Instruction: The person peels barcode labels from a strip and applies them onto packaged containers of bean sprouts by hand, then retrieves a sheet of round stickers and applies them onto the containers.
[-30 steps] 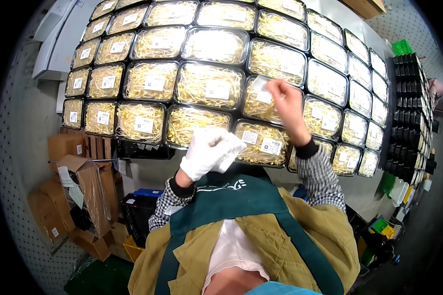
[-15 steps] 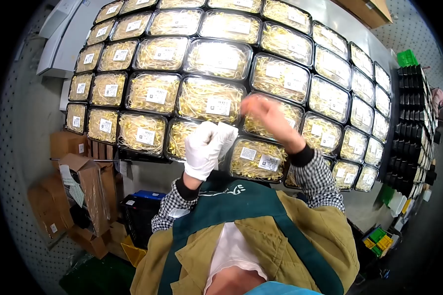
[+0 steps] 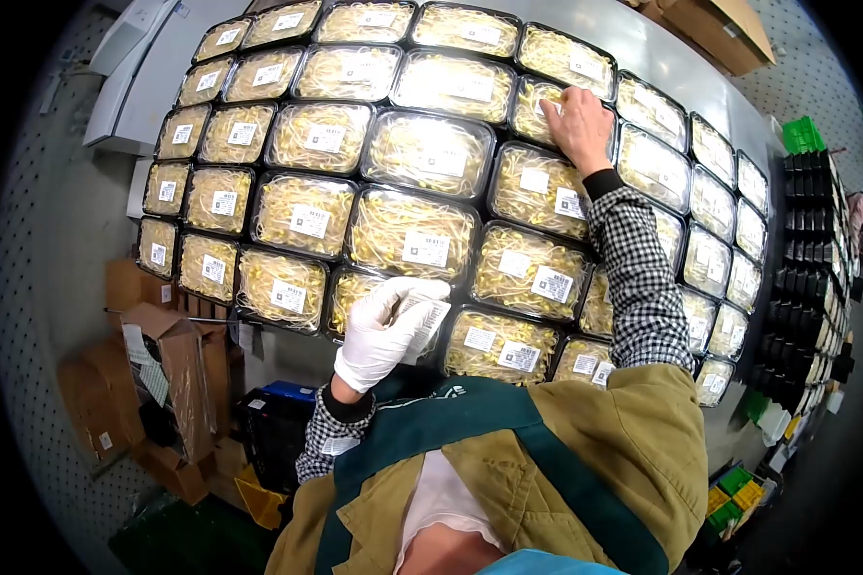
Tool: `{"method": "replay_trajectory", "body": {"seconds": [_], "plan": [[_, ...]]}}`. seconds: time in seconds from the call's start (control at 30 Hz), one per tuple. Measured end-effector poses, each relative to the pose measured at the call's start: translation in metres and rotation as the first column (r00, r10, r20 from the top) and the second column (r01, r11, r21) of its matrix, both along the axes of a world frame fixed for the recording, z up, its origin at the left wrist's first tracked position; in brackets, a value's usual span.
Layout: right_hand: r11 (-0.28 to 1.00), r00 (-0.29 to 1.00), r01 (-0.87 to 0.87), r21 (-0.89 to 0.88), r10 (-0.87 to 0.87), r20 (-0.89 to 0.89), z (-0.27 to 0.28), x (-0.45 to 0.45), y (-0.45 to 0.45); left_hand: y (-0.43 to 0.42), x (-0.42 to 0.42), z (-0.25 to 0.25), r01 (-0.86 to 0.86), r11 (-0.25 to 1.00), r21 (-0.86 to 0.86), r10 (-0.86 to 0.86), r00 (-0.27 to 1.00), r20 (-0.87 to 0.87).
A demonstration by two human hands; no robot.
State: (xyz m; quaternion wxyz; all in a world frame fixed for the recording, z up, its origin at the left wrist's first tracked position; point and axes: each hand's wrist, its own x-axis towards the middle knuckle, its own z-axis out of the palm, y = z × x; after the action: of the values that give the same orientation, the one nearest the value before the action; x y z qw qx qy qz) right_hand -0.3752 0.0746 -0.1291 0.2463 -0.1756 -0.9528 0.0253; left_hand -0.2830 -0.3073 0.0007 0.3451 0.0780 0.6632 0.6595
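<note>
My left hand (image 3: 379, 335), in a white glove, is closed on a small stack of printed labels (image 3: 425, 318) above the front row. My bare right hand (image 3: 582, 127) reaches far over the table, its fingers laid on the lid of a clear-topped black tray of bean sprouts (image 3: 530, 110). Whether a label is under those fingers is hidden. Nearer to me, a bean sprout tray (image 3: 527, 265) carries two white labels, as does the tray (image 3: 501, 337) before it. Left of these, a bean sprout tray (image 3: 412, 225) has a single label.
Rows of bean sprout trays cover much of the metal table (image 3: 681, 57). Stacked black trays (image 3: 805, 249) stand along the right side, near a green crate (image 3: 804, 134). Cardboard boxes (image 3: 168, 374) are on the lower left, and another cardboard box (image 3: 724, 34) sits at the upper right.
My right hand has moved from near the front rows to a tray farther back and right, its arm now stretched out. My left hand stays near the front with the labels, slightly lower in view.
</note>
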Motion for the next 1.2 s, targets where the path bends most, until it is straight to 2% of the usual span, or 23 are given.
{"method": "replay_trajectory", "body": {"seconds": [0.03, 0.13, 0.17, 0.2, 0.23, 0.27, 0.3, 0.33, 0.43, 0.5, 0.53, 0.57, 0.6, 0.63, 0.7, 0.83, 0.97, 1.0, 1.03, 1.1, 1.13, 1.17, 1.2], "plan": [[1.0, 0.999, 0.003, -0.011, -0.003, -0.053, 0.0, 0.003, -0.002, -0.003, -0.002, 0.0, 0.023, 0.999, -0.038, -0.022, 0.999, 0.027], [0.993, 0.992, 0.041, -0.113, -0.054, -0.11, 0.009, 0.022, -0.03, 0.005, -0.003, -0.026, -0.097, 0.994, -0.041, 0.077, 0.939, -0.335], [0.864, 0.995, 0.039, -0.502, 0.012, 0.099, 0.029, 0.036, -0.058, 0.009, -0.005, -0.028, -0.139, 0.99, -0.033, 0.116, 0.916, -0.384], [0.508, 0.97, -0.16, -0.846, 0.241, -0.039, 0.049, 0.058, -0.092, 0.015, -0.006, -0.026, -0.211, 0.974, -0.079, 0.15, 0.869, -0.471], [0.184, 0.842, -0.221, -0.958, 0.531, -0.092, 0.043, 0.079, -0.115, 0.015, -0.005, -0.03, -0.238, 0.967, -0.086, 0.175, 0.875, -0.451], [-0.058, 0.72, -0.002, -0.998, 0.693, -0.042, 0.072, 0.095, -0.14, 0.015, -0.005, -0.037, -0.261, 0.961, -0.092, 0.197, 0.88, -0.433], [-0.125, 0.717, -0.087, -0.988, 0.681, -0.149, 0.087, 0.113, -0.165, 0.017, -0.007, -0.04, -0.282, 0.955, -0.093, 0.22, 0.882, -0.417], [-0.299, 0.746, 0.065, -0.952, 0.648, -0.152, 0.084, 0.12, -0.174, 0.021, -0.01, -0.037, -0.254, 0.961, -0.109, 0.161, 0.834, -0.528], [-0.073, 0.839, -0.111, -0.991, 0.528, -0.133, 0.07, 0.097, -0.133, 0.023, -0.008, -0.036, -0.191, 0.977, -0.095, 0.16, 0.95, -0.267], [0.261, 0.962, -0.198, -0.945, 0.235, -0.137, 0.061, 0.043, -0.068, 0.013, -0.01, -0.036, -0.053, 0.993, -0.104, 0.035, 0.986, -0.166], [0.627, 0.935, -0.346, -0.698, 0.164, -0.316, 0.053, 0.009, -0.028, 0.012, -0.01, -0.027, -0.035, 0.996, -0.08, 0.025, 0.991, -0.128], [0.768, 0.982, -0.181, -0.614, 0.105, -0.158, 0.044, -0.024, 0.018, 0.011, -0.008, -0.019, -0.022, 0.998, -0.057, 0.017, 0.996, -0.089], [0.948, 0.97, -0.175, -0.266, 0.119, -0.214, 0.031, -0.054, 0.054, 0.008, -0.008, -0.014, -0.006, 0.995, -0.102, -0.002, 0.997, -0.081], [0.963, 0.994, -0.063, -0.263, 0.035, -0.108, 0.027, -0.072, 0.072, 0.003, -0.008, -0.013, 0.035, 0.993, -0.111, -0.055, 0.982, -0.178], [0.99, 0.993, 0.021, -0.139, -0.005, 0.114, 0.018, -0.098, 0.086, 0.0, -0.005, -0.003, -0.047, 0.999, -0.014, 0.047, 0.999, -0.023], [0.995, 0.978, 0.095, 0.028, -0.098, 0.182, 0.001, -0.104, 0.079, -0.019, 0.0, 0.001, -0.163, 0.986, 0.024, 0.16, 0.981, 0.106], [0.995, 0.985, 0.096, -0.009, -0.096, -0.142, 0.003, -0.088, 0.061, -0.031, -0.003, -0.012, -0.094, 0.993, -0.069, 0.071, 0.958, -0.277], [0.992, 0.991, -0.036, -0.123, 0.019, -0.135, 0.009, -0.077, 0.038, -0.03, -0.001, -0.013, -0.171, 0.979, -0.107, 0.15, 0.972, -0.18], [0.834, 0.988, -0.153, -0.53, 0.13, -0.081, 0.035, -0.052, -0.015, -0.027, -0.003, -0.011, -0.225, 0.964, -0.142, 0.181, 0.945, -0.272], [0.295, 0.82, -0.307, -0.905, 0.564, -0.095, 0.051, 0.016, -0.107, -0.027, 0.002, -0.021, -0.33, 0.936, -0.126, 0.265, 0.892, -0.367], [0.123, 0.653, -0.118, -0.985, 0.757, 0.016, 0.078, 0.05, -0.148, -0.03, 0.005, -0.028, -0.339, 0.933, -0.12, 0.257, 0.863, -0.434], [-0.112, 0.588, -0.092, -0.989, 0.796, -0.145, 0.082, 0.08, -0.183, -0.036, 0.008, -0.035, -0.341, 0.934, -0.107, 0.246, 0.832, -0.498], [-0.187, 0.625, 0.028, -0.982, 0.77, -0.129, 0.089, 0.104, -0.207, -0.044, 0.011, -0.043, -0.319, 0.938, -0.134, 0.195, 0.807, -0.557]]}}
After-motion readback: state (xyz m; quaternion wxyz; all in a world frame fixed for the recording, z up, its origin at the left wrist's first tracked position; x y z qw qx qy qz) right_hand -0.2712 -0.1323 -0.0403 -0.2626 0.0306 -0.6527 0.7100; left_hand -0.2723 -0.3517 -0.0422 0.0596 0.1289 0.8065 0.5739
